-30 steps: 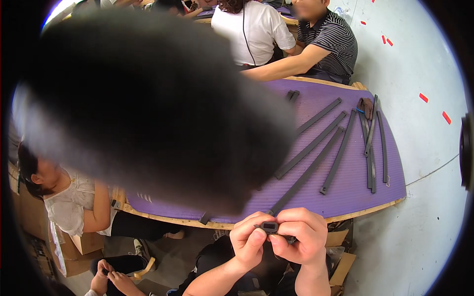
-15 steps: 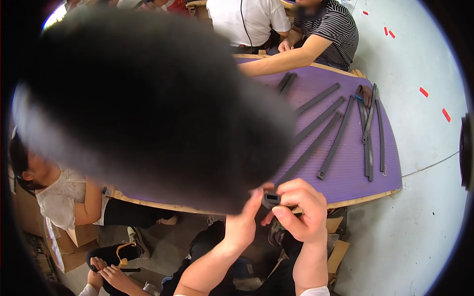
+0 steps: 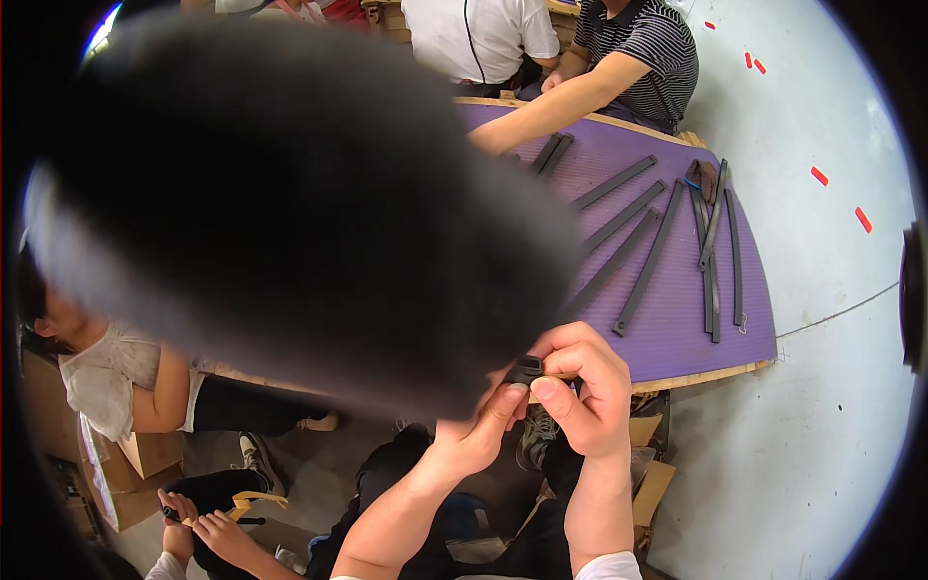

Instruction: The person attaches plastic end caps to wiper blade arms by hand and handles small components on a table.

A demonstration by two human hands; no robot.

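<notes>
Both hands meet over the near edge of the purple-covered table, around a small black piece with a rectangular opening (image 3: pixel 526 368). My left hand (image 3: pixel 474 432) pinches it from below with the thumb up against it; its other fingers are partly hidden. From the other side, my right hand (image 3: pixel 587 389) grips it between thumb and curled fingers. Whether the piece is the end of a longer bar cannot be made out. A large blurred dark shape (image 3: pixel 290 213) hides most of the left and middle of the view. Past my hands, several long black bars (image 3: pixel 650 259) lie spread on the purple mat (image 3: pixel 667 343).
A dark glove (image 3: pixel 703 180) lies by the bars at the far right. Across the table a person in a striped shirt (image 3: pixel 652 58) reaches in. At left sits another person (image 3: pixel 106 382); lower left, a co-worker's hands (image 3: pixel 198 520) hold a dark piece. Cardboard (image 3: pixel 653 491) stands below right.
Both hands have risen slightly with the black piece, and its opening has tilted. The whole scene has shifted a little up and left.
</notes>
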